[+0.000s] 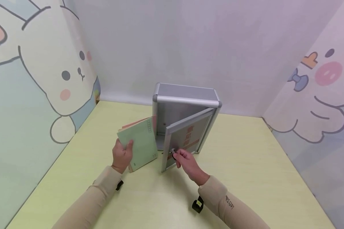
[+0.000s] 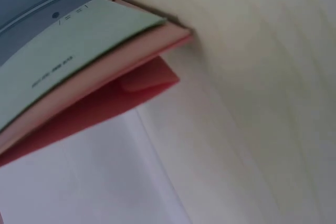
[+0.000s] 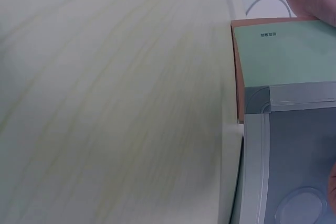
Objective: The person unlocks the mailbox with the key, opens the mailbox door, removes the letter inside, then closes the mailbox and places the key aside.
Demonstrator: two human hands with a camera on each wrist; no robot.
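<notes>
In the head view my left hand (image 1: 122, 156) grips a stack of envelopes, thumb across the front of the green envelope (image 1: 140, 143). Orange and red envelopes (image 2: 131, 90) show behind the green one in the left wrist view. The stack is tilted beside the opening of a silver-framed metal box (image 1: 186, 99), which stands upright. Its hinged door (image 1: 186, 136), with red lettering, is swung partway out. My right hand (image 1: 190, 165) pinches a small key (image 1: 173, 153) with a dark head at the lock near the door's free edge.
The box stands on a pale yellow wood-grain table (image 1: 238, 178) near the back wall (image 1: 235, 57). Side walls with cartoon animals (image 1: 66, 63) rise to the left and right. Black straps (image 1: 198, 205) hang at both wrists.
</notes>
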